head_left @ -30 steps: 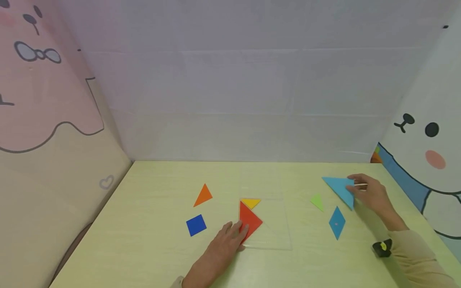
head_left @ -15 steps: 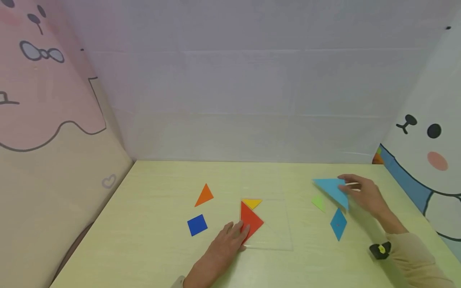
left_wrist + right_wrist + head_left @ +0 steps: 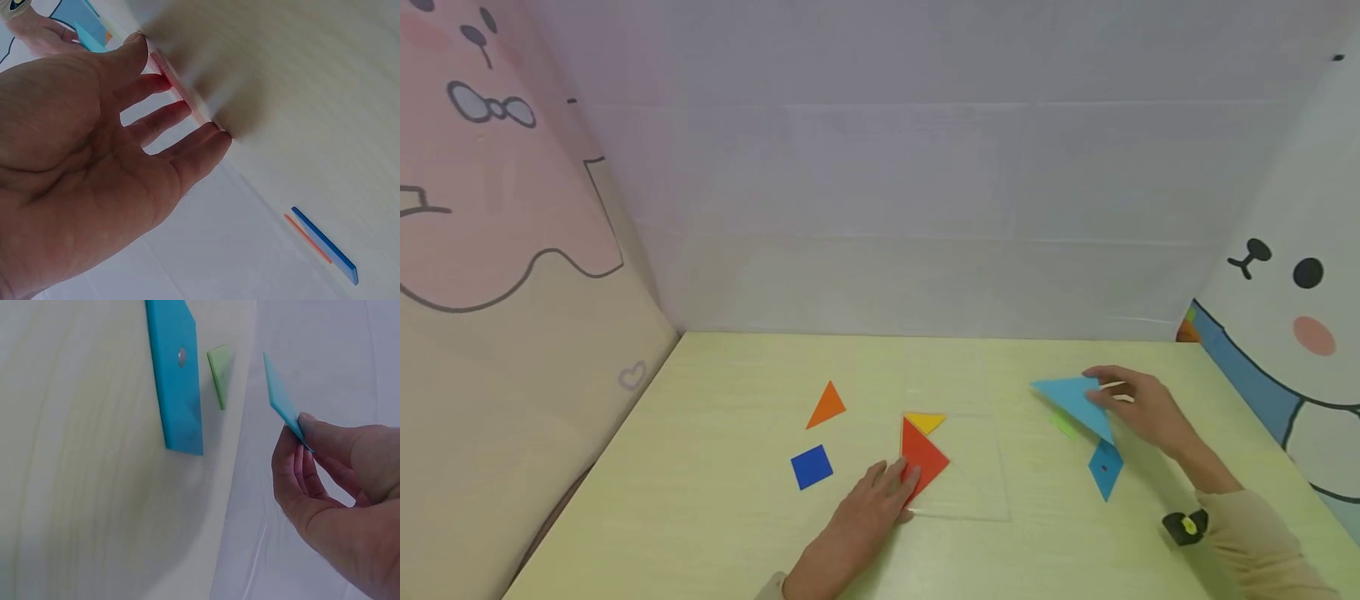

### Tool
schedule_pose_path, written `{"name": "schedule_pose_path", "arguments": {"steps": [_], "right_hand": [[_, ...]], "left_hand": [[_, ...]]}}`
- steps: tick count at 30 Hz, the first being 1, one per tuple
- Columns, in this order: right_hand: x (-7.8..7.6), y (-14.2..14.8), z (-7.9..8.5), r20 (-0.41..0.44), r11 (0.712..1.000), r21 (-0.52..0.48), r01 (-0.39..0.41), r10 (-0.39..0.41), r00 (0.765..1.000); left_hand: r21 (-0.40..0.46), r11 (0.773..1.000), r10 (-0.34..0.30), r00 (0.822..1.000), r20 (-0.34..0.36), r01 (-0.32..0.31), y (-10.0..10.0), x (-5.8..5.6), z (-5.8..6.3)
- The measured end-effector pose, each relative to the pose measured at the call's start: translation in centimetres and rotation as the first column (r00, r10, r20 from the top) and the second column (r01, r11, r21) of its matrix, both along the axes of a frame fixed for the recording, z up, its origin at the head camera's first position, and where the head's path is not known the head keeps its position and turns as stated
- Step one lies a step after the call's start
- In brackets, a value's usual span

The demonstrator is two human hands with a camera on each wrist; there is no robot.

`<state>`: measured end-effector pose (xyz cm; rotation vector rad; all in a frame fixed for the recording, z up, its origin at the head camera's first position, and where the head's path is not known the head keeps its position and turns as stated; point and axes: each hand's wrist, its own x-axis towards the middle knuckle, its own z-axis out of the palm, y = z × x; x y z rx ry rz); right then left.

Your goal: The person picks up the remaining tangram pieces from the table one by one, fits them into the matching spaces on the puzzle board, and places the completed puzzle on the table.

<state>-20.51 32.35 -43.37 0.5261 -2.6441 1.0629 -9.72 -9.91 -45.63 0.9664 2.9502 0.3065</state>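
Observation:
In the head view, my right hand [image 3: 1142, 412] pinches a large light blue triangle [image 3: 1070, 397] near one corner and holds it above the table at the right. The right wrist view shows the thumb [image 3: 331, 439] on one face of it and fingers behind. My left hand [image 3: 857, 517] rests with its fingertips on a large red triangle [image 3: 925, 456], covering its lower left part. That red piece lies within a thin clear square frame [image 3: 1005, 487], and a small yellow triangle [image 3: 924, 422] lies along its upper edge.
Under and beside the raised triangle lie a small green triangle [image 3: 1063, 423], partly hidden, and a blue rhombus [image 3: 1106, 473]. An orange triangle [image 3: 827, 407] and a dark blue square [image 3: 812, 467] lie left of the frame. Printed cloth walls surround the table [image 3: 700, 500].
The light blue triangle has moved left in my right hand, and it now overlaps the green triangle and the rhombus's top in view. My left hand stays on the red triangle.

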Motion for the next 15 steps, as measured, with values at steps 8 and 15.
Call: {"name": "schedule_pose_path", "arguments": {"steps": [8,15], "right_hand": [[0.2,-1.0,0.0,-0.021,0.995,-0.014,-0.094,0.094,0.995],[0.6,-2.3,0.4,0.032,0.988,-0.018,-0.151,0.152,0.988]], "left_hand": [[-0.016,1.0,0.005,1.0,0.001,-0.005,0.0,-0.1,0.1],[-0.027,1.0,0.004,1.0,0.026,-0.004,0.0,-0.3,0.1]]}}
